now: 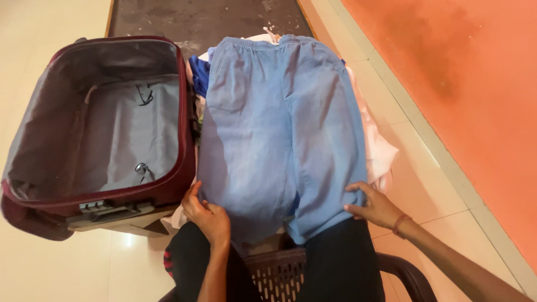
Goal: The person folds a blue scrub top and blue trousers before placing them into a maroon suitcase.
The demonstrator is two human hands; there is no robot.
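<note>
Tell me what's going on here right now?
A person has light blue trousers spread flat over a heap of other clothes. The left hand pinches the hem of one leg, and the right hand lies flat on the other leg's hem. A maroon suitcase stands open beside the heap, on the left-hand side, its grey lining bare. A dark plastic chair shows between the person's knees.
</note>
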